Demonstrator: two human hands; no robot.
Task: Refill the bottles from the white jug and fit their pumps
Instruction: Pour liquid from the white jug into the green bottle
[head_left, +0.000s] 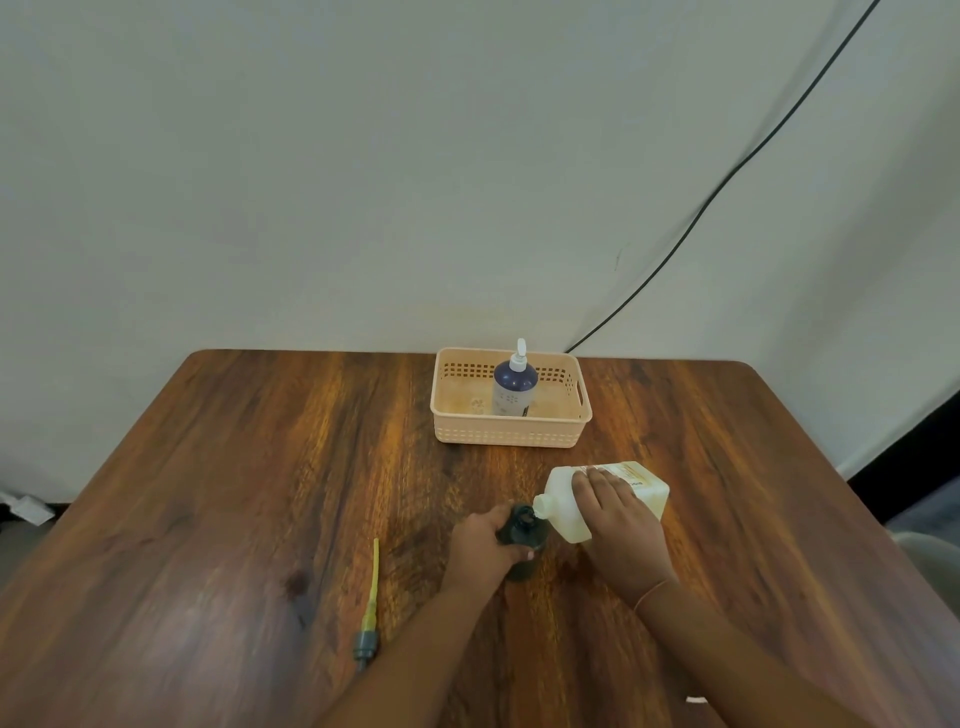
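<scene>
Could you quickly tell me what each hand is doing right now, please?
Left hand: closed around the dark bottle, holding it upright.
Right hand: gripping the white jug, tipped over the bottle's mouth.

White jug, peach lattice-patterned basket, dark blue bottle (white pump), streaked brown table
</scene>
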